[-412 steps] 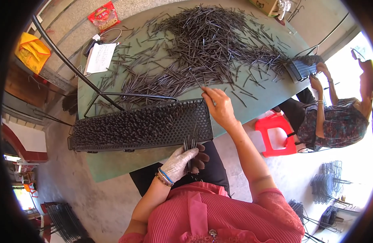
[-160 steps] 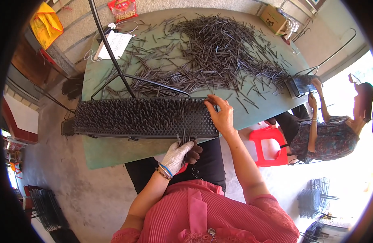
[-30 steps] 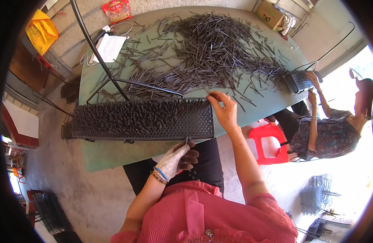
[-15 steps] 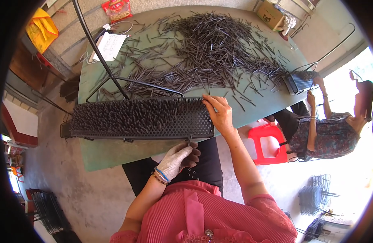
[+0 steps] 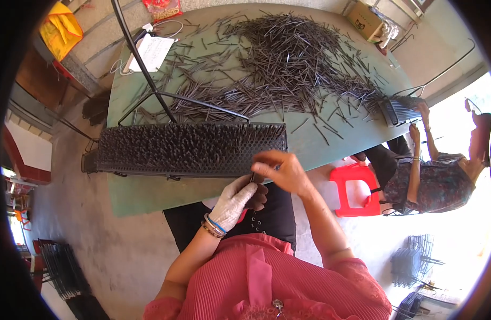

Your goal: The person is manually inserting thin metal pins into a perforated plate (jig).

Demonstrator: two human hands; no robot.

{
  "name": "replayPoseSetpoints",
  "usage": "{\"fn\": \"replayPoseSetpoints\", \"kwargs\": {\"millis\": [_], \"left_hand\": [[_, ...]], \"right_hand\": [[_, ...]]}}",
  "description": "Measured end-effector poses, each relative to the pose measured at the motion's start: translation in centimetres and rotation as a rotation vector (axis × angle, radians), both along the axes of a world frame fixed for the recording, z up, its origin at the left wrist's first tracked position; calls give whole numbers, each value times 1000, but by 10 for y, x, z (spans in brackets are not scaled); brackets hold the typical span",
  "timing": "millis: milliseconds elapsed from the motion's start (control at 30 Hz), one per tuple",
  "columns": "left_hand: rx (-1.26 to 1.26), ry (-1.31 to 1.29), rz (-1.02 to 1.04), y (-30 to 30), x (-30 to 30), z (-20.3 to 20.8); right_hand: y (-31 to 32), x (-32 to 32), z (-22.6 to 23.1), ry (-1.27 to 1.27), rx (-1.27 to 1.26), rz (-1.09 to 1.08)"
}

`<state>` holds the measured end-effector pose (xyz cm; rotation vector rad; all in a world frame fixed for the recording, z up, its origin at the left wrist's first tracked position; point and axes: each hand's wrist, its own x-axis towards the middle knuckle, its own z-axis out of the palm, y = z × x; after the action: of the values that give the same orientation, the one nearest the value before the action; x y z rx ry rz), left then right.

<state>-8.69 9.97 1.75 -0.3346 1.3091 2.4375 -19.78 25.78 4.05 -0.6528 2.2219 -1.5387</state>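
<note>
A long black perforated tray (image 5: pixel 267 152) sits at the table's near edge, packed with short dark rods standing upright in its holes; its right end shows bare holes. My left hand (image 5: pixel 236 200), in a pale work glove, is closed around a few dark rods below the tray's front edge, their tips showing above the thumb. My bare right hand (image 5: pixel 287 173) is bent over those tips, thumb and fingers close together in front of the tray's right end. Whatever lies between its fingertips is too small to make out.
Loose dark rods (image 5: pixel 293 58) are heaped across the green table (image 5: pixel 149 200). From the tray rises a black metal frame (image 5: pixel 144 69). Paper (image 5: pixel 152 53) lies at the back left. A co-worker (image 5: pixel 427 181) handles another tray (image 5: pixel 397 112) at right, beside a red stool (image 5: pixel 341 186).
My right hand has left the tray's far right corner and come down and left to the left hand's fingertips. The left hand stays around the rods. The view has shifted slightly.
</note>
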Motion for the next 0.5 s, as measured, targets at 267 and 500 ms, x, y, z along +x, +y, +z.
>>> {"fn": "replayPoseSetpoints", "kwargs": {"millis": [267, 500], "left_hand": [[-209, 34, 38, 7, 1, 0], [-207, 26, -39, 5, 3, -12]], "right_hand": [[13, 1, -15, -210, -372, -70], [3, -41, -9, 181, -258, -338]]}}
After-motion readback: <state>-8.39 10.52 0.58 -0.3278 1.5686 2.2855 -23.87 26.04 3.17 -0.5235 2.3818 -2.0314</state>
